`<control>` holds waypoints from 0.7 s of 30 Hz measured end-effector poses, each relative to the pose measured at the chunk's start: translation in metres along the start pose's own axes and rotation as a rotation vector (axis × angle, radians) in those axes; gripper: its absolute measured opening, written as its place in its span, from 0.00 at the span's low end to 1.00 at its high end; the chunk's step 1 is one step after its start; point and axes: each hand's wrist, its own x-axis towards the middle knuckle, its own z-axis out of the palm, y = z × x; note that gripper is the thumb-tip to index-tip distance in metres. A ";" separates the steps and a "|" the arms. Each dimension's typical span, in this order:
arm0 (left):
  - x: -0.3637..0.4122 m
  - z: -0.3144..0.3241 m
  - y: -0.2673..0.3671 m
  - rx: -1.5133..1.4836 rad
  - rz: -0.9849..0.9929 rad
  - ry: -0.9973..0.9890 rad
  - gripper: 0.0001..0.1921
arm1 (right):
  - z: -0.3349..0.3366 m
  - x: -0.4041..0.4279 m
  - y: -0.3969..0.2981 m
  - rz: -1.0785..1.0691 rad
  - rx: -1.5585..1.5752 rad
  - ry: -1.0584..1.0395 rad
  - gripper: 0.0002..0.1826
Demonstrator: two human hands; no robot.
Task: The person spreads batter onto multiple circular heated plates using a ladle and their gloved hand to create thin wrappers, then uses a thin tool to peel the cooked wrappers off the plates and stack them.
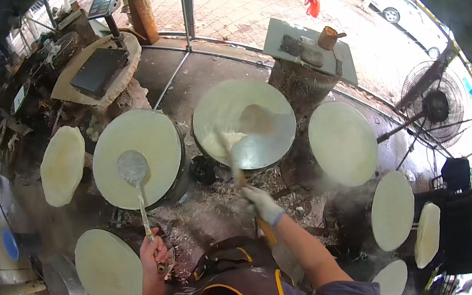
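Observation:
My left hand (154, 251), bare, grips the handle of a metal ladle (133, 167), whose bowl lies over the pale batter sheet on a round griddle (102, 164). My right hand (263, 205) wears a white glove and is shut on the wooden handle of a long spreading tool (235, 165). That tool's far end is blurred over the left part of another round griddle (258, 148). Wet batter (217, 145) coats this griddle's left and upper parts, while bare shiny metal shows at its lower right.
More round griddles with pale sheets stand at the lower left (108, 269) and right (344, 143). A digital scale (99, 71) rests on a slab at the upper left. A small table (274, 35) holds a rusty mug (328, 38). A pedestal fan (435, 106) stands at the right.

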 end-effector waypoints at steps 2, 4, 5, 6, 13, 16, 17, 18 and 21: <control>-0.003 -0.025 0.015 0.045 -0.048 -0.042 0.14 | 0.064 0.033 0.007 -0.038 -0.025 -0.062 0.24; -0.012 -0.058 0.028 0.052 -0.053 -0.073 0.13 | 0.104 0.041 0.013 -0.034 0.012 -0.043 0.24; -0.018 -0.069 0.035 -0.003 -0.060 -0.087 0.13 | 0.116 0.038 0.013 -0.136 -0.112 0.144 0.24; -0.024 -0.080 0.042 -0.058 -0.068 -0.102 0.12 | 0.125 0.035 0.017 -0.237 -0.238 0.330 0.24; -0.043 -0.125 0.051 -0.197 -0.146 -0.217 0.11 | 0.178 0.037 0.079 -0.238 -0.481 0.654 0.25; -0.043 -0.117 0.054 -0.275 -0.183 -0.204 0.11 | 0.136 0.047 0.081 -0.391 -0.595 0.578 0.22; -0.046 -0.119 0.055 -0.263 -0.179 -0.200 0.11 | 0.135 0.042 0.078 -0.279 -0.381 0.651 0.21; -0.048 -0.120 0.055 -0.251 -0.178 -0.199 0.10 | 0.139 0.033 0.072 -0.164 -0.165 0.721 0.20; -0.050 -0.107 0.053 -0.201 -0.179 -0.220 0.09 | 0.164 0.002 0.055 -0.139 0.066 0.751 0.21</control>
